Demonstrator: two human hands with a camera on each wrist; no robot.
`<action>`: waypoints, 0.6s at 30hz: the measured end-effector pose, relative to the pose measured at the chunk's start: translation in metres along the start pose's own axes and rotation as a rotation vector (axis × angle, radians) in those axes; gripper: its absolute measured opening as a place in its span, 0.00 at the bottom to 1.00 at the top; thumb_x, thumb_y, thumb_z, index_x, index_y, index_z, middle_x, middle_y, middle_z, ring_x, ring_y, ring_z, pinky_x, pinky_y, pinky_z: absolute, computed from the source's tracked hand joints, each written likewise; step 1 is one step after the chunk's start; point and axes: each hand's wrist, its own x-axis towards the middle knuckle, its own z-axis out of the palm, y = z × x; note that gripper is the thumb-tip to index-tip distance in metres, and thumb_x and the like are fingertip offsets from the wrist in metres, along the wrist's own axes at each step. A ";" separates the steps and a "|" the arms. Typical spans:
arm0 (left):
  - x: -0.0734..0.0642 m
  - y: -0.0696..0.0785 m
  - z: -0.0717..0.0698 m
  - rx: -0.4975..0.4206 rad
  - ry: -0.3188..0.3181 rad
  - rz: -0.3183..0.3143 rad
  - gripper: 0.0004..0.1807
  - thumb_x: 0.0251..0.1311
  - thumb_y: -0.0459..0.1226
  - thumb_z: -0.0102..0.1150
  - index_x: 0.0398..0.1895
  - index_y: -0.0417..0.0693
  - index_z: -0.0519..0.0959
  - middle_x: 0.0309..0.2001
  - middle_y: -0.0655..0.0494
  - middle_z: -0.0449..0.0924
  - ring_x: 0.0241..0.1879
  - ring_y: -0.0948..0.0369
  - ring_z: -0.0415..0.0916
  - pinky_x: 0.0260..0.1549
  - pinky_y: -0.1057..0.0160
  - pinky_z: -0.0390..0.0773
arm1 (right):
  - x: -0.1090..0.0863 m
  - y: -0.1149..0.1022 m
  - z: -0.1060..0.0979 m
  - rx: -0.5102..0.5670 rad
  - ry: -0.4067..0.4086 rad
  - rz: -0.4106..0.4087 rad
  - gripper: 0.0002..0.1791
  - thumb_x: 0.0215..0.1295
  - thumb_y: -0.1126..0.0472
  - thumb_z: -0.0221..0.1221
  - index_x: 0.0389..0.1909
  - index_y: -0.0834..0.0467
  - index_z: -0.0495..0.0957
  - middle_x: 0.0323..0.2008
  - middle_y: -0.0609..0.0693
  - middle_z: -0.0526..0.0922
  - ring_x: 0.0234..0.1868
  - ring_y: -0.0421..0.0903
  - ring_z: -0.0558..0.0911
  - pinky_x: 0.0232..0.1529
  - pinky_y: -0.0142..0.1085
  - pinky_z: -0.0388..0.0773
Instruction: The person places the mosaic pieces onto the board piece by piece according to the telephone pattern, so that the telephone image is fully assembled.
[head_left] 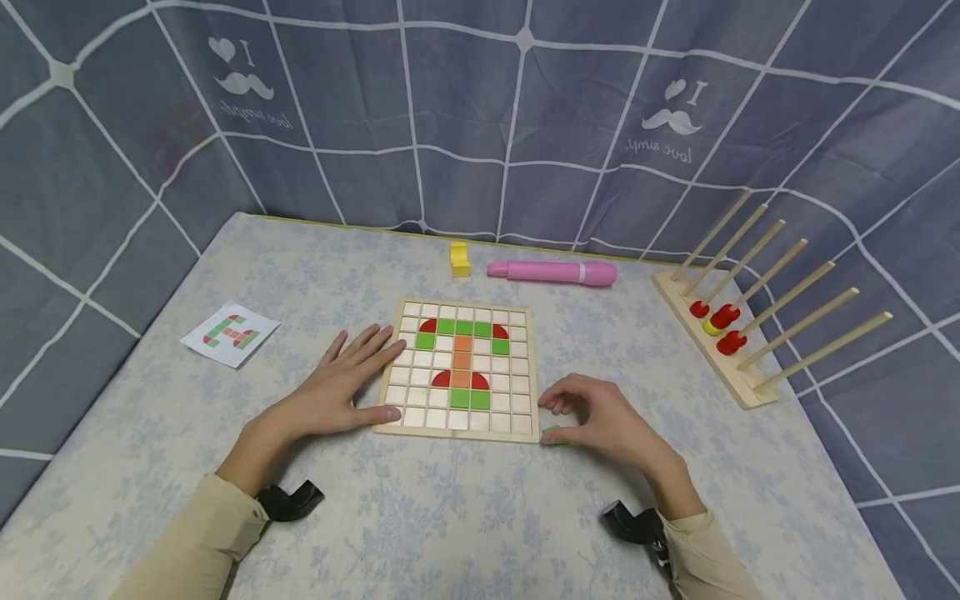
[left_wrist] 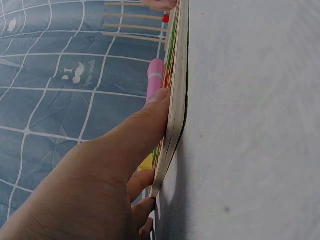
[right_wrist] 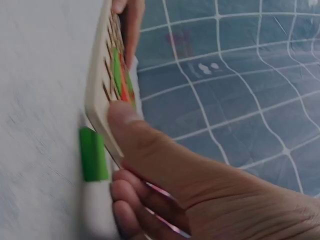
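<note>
A wooden grid board lies flat, its pale squares partly filled with green, red and orange tiles. My left hand rests along its left edge, fingers spread, with the thumb on the near left corner. Beside the near right corner is my right hand, its fingers bent and its thumb apart from them. A loose green tile lies on the table next to the board, close under the right thumb. From above, that thumb partly hides the tile. Nothing shows between the right thumb and fingers.
A white card with a printed tile pattern lies at the left. Behind the board are a yellow block and a pink pen-like stick. A wooden peg rack with red and yellow beads stands at the right, near the curtain.
</note>
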 end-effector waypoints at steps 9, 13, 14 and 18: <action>-0.001 0.000 0.000 0.007 -0.005 -0.005 0.54 0.64 0.62 0.67 0.86 0.51 0.55 0.86 0.43 0.46 0.85 0.41 0.39 0.79 0.32 0.33 | -0.006 0.003 -0.010 -0.016 -0.094 -0.051 0.19 0.55 0.60 0.80 0.48 0.49 0.88 0.43 0.43 0.86 0.42 0.42 0.83 0.48 0.35 0.83; 0.000 0.000 0.000 0.007 -0.005 -0.006 0.54 0.63 0.61 0.67 0.86 0.51 0.55 0.86 0.43 0.46 0.85 0.42 0.39 0.80 0.32 0.33 | -0.007 0.001 -0.010 -0.035 -0.098 -0.074 0.16 0.56 0.62 0.79 0.45 0.48 0.88 0.43 0.42 0.86 0.41 0.42 0.84 0.46 0.35 0.84; 0.000 0.000 0.000 0.007 -0.006 -0.006 0.54 0.63 0.62 0.67 0.86 0.52 0.55 0.86 0.43 0.46 0.85 0.42 0.39 0.79 0.32 0.33 | -0.006 0.001 -0.010 -0.044 -0.095 -0.080 0.16 0.57 0.63 0.79 0.45 0.48 0.88 0.43 0.42 0.86 0.40 0.42 0.83 0.45 0.35 0.84; 0.000 0.000 0.000 0.005 -0.003 -0.007 0.54 0.63 0.62 0.67 0.86 0.51 0.55 0.86 0.43 0.46 0.85 0.41 0.39 0.79 0.32 0.33 | -0.005 0.001 -0.007 -0.089 -0.066 -0.104 0.14 0.58 0.63 0.78 0.43 0.48 0.88 0.39 0.41 0.85 0.38 0.41 0.83 0.42 0.34 0.83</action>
